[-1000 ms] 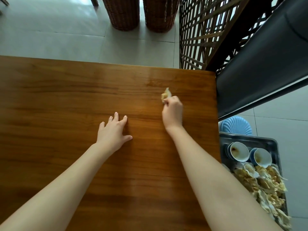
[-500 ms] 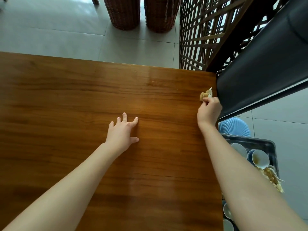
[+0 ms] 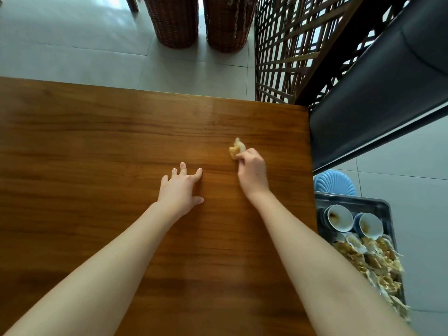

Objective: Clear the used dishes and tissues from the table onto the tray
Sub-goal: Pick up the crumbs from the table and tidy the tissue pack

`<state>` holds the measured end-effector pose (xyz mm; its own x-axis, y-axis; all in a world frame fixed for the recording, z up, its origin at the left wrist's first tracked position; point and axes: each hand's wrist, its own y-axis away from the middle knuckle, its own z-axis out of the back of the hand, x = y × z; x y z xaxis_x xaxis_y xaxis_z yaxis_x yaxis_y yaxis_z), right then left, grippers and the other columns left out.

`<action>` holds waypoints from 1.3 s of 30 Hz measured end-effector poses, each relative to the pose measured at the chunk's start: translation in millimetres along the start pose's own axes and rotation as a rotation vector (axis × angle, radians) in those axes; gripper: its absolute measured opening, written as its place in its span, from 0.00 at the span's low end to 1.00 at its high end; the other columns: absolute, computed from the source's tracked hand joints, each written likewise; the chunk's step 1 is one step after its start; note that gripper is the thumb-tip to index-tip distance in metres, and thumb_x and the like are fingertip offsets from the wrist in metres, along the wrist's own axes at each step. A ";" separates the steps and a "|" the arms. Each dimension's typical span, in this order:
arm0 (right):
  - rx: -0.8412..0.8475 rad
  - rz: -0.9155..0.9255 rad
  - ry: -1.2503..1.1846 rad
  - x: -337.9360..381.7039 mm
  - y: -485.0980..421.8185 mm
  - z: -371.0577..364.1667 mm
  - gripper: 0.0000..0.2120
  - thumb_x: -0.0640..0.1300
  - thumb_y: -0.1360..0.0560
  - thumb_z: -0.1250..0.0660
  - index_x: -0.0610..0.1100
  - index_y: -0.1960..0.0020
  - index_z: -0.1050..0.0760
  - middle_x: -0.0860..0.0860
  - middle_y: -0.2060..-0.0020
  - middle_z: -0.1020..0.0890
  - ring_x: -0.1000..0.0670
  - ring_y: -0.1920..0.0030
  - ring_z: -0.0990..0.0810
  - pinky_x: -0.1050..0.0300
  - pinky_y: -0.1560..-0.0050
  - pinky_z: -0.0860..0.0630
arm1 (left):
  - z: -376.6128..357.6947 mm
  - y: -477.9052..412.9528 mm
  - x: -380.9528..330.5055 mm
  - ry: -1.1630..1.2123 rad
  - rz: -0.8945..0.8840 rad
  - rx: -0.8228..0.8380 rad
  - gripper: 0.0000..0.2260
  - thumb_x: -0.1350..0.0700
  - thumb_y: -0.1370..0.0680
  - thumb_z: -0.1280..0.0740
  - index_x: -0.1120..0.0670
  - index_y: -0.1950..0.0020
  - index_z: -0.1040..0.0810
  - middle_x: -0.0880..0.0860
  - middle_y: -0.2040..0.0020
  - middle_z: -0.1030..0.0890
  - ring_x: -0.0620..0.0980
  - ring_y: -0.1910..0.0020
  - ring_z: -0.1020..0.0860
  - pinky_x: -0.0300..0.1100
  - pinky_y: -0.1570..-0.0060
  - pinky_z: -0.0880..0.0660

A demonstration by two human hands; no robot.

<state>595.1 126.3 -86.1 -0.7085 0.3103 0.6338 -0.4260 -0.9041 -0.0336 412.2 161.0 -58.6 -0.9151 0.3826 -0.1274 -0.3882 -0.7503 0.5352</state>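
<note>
Tabletop (image 3: 97, 166) wooden; floor (image 3: 72, 44) tiled; tray (image 3: 351, 202) alongside

Two long bare arms show over the brown wooden table (image 3: 97, 154). Both are bare from wrist to as far up as can be seen. The left hand (image 3: 179, 192) has short, plain fingernails. The right hand (image 3: 252, 170) is bare too.

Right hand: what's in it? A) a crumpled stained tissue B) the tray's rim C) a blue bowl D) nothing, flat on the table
A: the right hand pinches a crumpled, yellow-stained tissue at its fingertips, while the bowls sit on the tray beside the table.
</note>
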 end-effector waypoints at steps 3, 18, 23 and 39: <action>-0.114 -0.189 0.013 -39.4 13.8 38.5 0.09 0.34 0.23 0.37 0.38 0.46 0.21 0.45 0.49 0.20 0.51 0.49 0.22 0.69 0.53 0.29 | -1.8 0.0 0.6 0.010 0.002 -0.005 0.37 0.45 0.25 0.32 0.43 0.22 0.50 0.58 0.22 0.51 0.60 0.23 0.48 0.56 0.28 0.45; -0.003 -0.165 0.023 -66.5 160.5 79.9 0.08 0.36 0.22 0.37 0.40 0.46 0.20 0.47 0.52 0.20 0.56 0.54 0.24 0.74 0.57 0.31 | -31.3 75.9 -53.8 0.217 -0.134 -0.167 0.24 0.56 0.20 0.38 0.45 0.25 0.37 0.54 0.22 0.43 0.62 0.27 0.37 0.55 0.31 0.36; -0.065 -0.169 -0.037 -90.2 195.5 116.0 0.08 0.35 0.22 0.37 0.39 0.47 0.20 0.47 0.52 0.20 0.58 0.54 0.25 0.76 0.55 0.32 | -48.2 102.6 -116.9 0.224 -0.208 -0.191 0.24 0.57 0.20 0.37 0.46 0.25 0.37 0.55 0.23 0.42 0.61 0.28 0.36 0.54 0.33 0.33; -0.051 -0.409 -0.054 -223.6 341.8 242.0 0.08 0.35 0.23 0.36 0.39 0.49 0.19 0.52 0.56 0.22 0.56 0.56 0.26 0.71 0.54 0.29 | -105.5 176.6 -303.1 0.238 -0.343 -0.097 0.24 0.58 0.21 0.38 0.49 0.25 0.36 0.56 0.24 0.38 0.58 0.31 0.31 0.51 0.32 0.35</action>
<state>744.1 -323.1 -52.3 -0.4455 0.6238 0.6422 -0.6942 -0.6936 0.1921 609.5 -144.4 -13.6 -0.7261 0.4924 -0.4799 -0.6728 -0.6526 0.3485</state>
